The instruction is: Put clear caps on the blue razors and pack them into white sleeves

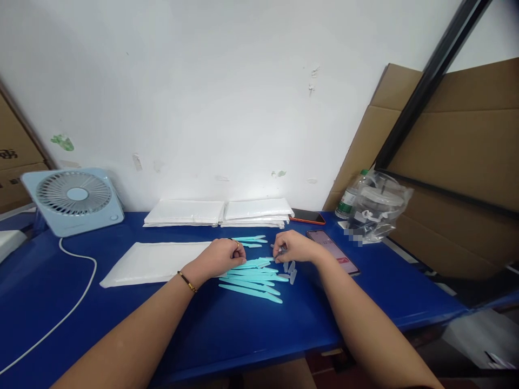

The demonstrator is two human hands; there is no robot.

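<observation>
A loose pile of turquoise eyebrow razors lies on the blue table in front of me. My left hand is closed in a pinch on the handle end of one razor at the pile's upper edge. At that razor's other end, the fingers of my right hand are pinched together around what looks like a small clear cap, mostly hidden by the fingertips. Several translucent caps are scattered just below my right hand. Beyond the hands, a few more razors lie apart from the pile.
A white padded packet lies left of the pile; stacked white packets stand against the wall. A blue fan with a white cable is at left. Phones, a bottle and a bagged cup occupy the right side.
</observation>
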